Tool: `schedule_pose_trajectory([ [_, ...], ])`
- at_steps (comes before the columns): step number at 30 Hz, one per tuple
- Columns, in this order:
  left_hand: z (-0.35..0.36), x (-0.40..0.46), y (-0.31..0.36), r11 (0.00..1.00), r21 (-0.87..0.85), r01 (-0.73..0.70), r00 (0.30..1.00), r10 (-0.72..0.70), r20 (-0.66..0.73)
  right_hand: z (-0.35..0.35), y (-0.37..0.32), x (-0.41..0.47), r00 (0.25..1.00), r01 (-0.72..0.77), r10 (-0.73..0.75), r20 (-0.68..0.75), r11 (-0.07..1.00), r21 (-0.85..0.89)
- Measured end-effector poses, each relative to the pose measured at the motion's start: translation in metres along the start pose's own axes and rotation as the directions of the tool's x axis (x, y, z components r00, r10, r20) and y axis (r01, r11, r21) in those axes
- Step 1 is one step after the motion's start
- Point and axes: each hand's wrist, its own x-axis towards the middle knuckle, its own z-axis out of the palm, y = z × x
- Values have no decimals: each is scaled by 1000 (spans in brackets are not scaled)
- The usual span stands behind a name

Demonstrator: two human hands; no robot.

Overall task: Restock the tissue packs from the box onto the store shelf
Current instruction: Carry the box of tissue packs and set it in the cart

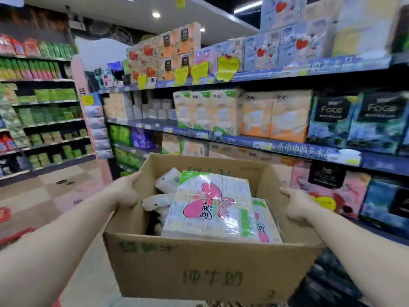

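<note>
Stocked store shelf (pixel 254 141) fills the right of frame. At lower centre, the box (pixel 199 269) is gripped at its side rims by left hand (pixel 124 191) and right hand (pixel 297 206). Inside, tissue packs (pixel 212 211) look light, soft, slippery-wrapped; best grasped across the sides.

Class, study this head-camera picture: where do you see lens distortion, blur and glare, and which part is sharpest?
Head view: the wide lens bows the shelf edges and stretches the forearms; motion blur smears the far shelf packs; ceiling lights flare white; glare streaks the top tissue pack; sharpest are the box and both hands, left, right.
</note>
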Motion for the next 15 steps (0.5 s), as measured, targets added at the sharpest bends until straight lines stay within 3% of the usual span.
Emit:
schedule_pose_trajectory([
  [7,65,150,58,954,-60,-294,929,300,218,10,32,6,932,-358,353,-83,933,-47],
  [15,165,221,139,826,-161,-540,736,556,386,48,75,-37,699,-704,707,-107,707,66],
])
